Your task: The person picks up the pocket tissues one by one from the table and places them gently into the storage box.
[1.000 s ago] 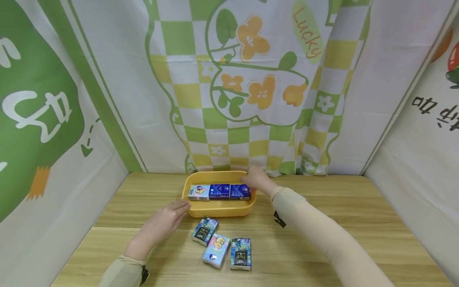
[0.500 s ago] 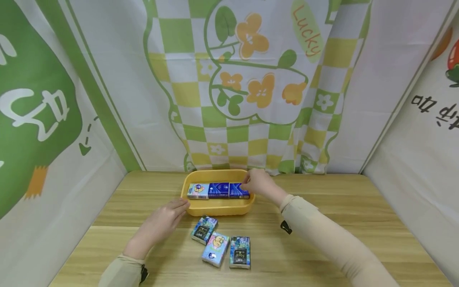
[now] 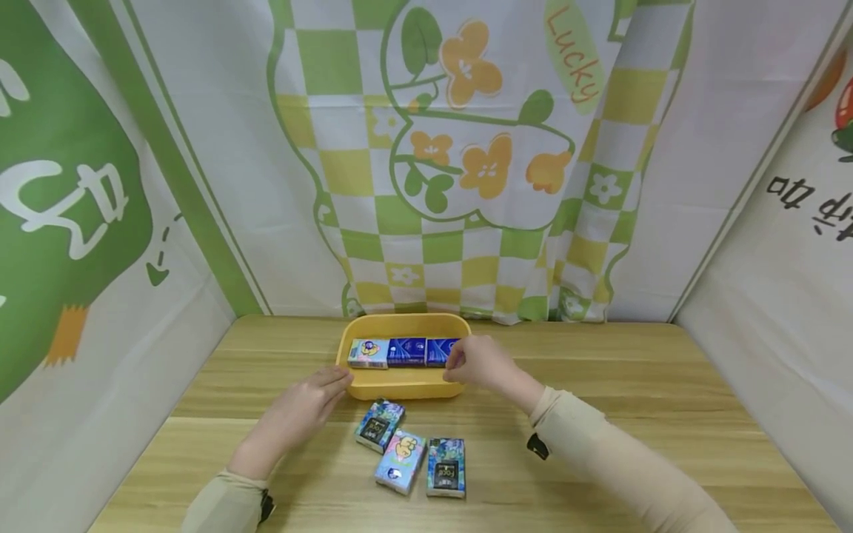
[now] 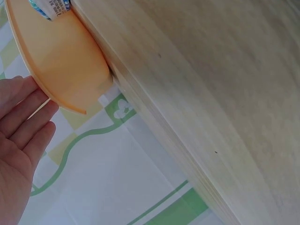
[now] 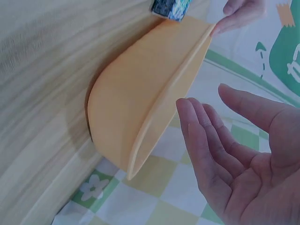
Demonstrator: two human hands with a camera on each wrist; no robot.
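Head view: your left hand (image 3: 301, 413) has its fingers extended, tips against the front left corner of the bin (image 3: 403, 389); it grips nothing. Your right hand (image 3: 489, 363) is over the bin's right end, fingers bent, its tips hiding part of what lies there. The yellow bin sits near the back edge of the table (image 3: 640, 377), in front of the checked curtain (image 3: 442, 252). Inside it, side by side in a row, you have a pale pack (image 3: 368, 355), a blue pack (image 3: 406, 352) and a second blue pack (image 3: 437, 352). Between you and the bin lie a floral pack (image 3: 380, 426), a cartoon pack (image 3: 400, 463) and a second floral pack (image 3: 446, 468), the first two angled with corners close; you cannot tell whether these touch. Left wrist view: your left fingers lie nearly straight along the bin's rim, touching it; a printed pack end shows at the top edge. Right wrist view: your right thumb stands wide of the gently curved fingers, with nothing held between them; the fingertips are just beside the rim, contact not clear. Your left hand appears at the bin's far end.
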